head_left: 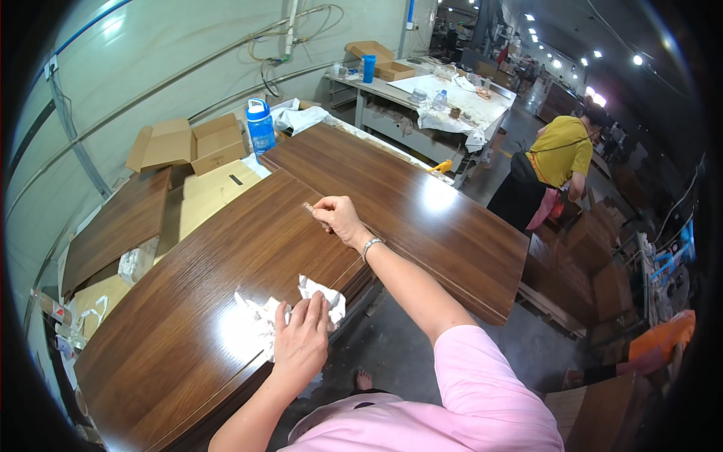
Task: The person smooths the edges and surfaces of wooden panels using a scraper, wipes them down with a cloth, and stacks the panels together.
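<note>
Two dark brown wood-grain panels lie side by side before me, a near panel (196, 256) and a far panel (407, 188). My left hand (303, 339) presses a crumpled white rag (256, 313) against the near panel, close to its front edge. Part of the rag bulges out on both sides of the fingers. Further up, by the seam between the panels, my right hand (340, 218) is closed in a pinch on a small brownish stick (308, 206). Its tip sticks out past the fingertips; the fingers hide the rest, and I cannot make out its exact kind.
Behind the panels stand an open cardboard box (188, 143) and a blue bottle (260, 126). Another brown panel (117, 226) leans at the left. A cluttered worktable (482, 113) is at the back. To the right, a person in a yellow top (561, 151) bends over boxes (591, 241).
</note>
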`<state>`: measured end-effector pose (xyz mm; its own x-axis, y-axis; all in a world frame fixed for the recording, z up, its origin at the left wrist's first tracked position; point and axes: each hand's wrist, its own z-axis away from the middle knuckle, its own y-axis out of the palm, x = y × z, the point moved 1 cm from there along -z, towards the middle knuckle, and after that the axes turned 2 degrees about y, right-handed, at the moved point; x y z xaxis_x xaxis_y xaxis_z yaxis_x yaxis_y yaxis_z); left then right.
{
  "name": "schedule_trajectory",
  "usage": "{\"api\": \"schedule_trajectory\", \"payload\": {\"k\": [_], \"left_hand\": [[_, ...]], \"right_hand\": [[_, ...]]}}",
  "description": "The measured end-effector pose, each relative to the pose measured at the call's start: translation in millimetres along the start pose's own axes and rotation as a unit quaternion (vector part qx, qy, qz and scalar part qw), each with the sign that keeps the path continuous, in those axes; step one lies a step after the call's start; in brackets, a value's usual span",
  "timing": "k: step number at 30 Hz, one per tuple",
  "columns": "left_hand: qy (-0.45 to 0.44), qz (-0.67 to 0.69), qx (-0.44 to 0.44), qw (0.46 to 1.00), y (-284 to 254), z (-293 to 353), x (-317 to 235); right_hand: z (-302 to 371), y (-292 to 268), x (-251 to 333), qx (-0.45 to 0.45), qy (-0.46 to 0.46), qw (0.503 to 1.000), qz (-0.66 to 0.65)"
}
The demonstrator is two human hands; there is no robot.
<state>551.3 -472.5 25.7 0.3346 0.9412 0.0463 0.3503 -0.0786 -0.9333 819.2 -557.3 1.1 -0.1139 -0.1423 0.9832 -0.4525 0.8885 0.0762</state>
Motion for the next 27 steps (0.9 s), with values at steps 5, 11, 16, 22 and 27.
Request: {"api": "schedule_trajectory", "payload": {"k": [5, 11, 16, 22, 27], "left_hand": [[-0.027, -0.011, -0.002, 1.0, -13.7, 36.0, 8.9], [-0.113, 0.193, -0.111, 0.968, -37.0, 67.5, 35.4], [-0.253, 0.691, -0.316, 0.599, -74.4, 47.7, 68.4], [-0.169, 0.125, -0.056, 0.976, -19.8, 60.2, 75.1], [-0.119, 0.031, -0.046, 0.991, -26.7, 56.7, 53.8]], "right_hand": [[0.4, -1.2, -1.5, -0.001, 0.006, 1.0, 0.001], [-2.2, -2.1, -1.2, 0.016, 0.011, 0.999, 0.033], [-2.1, -4.6, -4.4, 0.009, 0.008, 0.999, 0.034], [-0.7, 2.1, -0.7, -0.002, 0.003, 1.0, 0.019], [-0.3, -0.6, -1.2, 0.002, -0.001, 1.0, 0.012]]}}
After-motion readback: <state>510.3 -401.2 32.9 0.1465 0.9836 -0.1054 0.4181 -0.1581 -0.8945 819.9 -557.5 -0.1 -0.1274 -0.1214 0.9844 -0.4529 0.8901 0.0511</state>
